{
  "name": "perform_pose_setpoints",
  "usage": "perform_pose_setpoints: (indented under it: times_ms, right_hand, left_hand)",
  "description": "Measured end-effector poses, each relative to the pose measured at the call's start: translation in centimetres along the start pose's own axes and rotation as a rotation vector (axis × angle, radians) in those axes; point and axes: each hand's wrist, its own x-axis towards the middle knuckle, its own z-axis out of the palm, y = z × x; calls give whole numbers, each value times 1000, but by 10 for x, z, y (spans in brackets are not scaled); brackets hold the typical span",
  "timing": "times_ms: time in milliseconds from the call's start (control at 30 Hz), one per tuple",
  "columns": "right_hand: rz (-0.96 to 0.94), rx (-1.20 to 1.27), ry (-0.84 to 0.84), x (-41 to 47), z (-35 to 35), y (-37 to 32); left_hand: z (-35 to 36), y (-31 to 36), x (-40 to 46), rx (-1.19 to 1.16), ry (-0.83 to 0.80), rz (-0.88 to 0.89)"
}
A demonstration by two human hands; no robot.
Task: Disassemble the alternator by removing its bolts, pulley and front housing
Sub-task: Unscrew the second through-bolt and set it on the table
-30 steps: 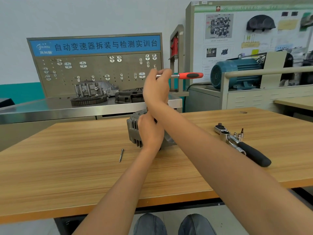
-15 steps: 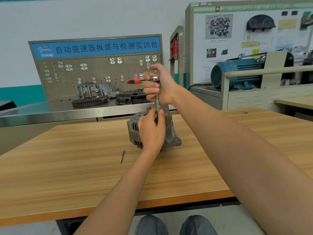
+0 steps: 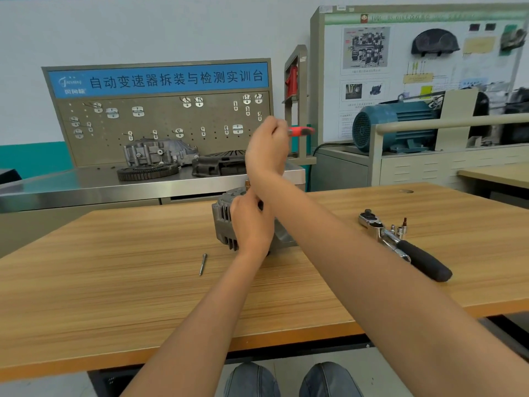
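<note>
We curled our right hand (image 3: 267, 147) around the red-handled ratchet (image 3: 300, 131) (handle pointing to three o'clock) while our left hand (image 3: 252, 224) gripped the alternator (image 3: 224, 222).

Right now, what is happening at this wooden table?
A person is taking apart an alternator that stands on the wooden table. The left hand holds its housing, while the right hand above it grips a red-handled ratchet. One loose bolt lies on the table in front of the alternator. A larger black-handled ratchet rests to the right, unused.
</note>
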Motion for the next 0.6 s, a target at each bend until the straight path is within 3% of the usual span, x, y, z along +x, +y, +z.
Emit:
perform_pose_setpoints:
  times_ms: [100, 233, 500, 600]
  right_hand:
    - [-128, -21, 88, -9, -2, 10]
    - [-121, -9, 34, -7, -4, 7]
    - [222, 125, -102, 12, 2, -13]
    - [355, 153, -243, 23, -3, -15]
  left_hand:
    - [1, -2, 1, 29, -20, -19]
    - [0, 0, 1, 39, -21, -23]
    - [1, -1, -2, -99, 17, 42]
    - [1, 0, -3, -94, 25, 76]
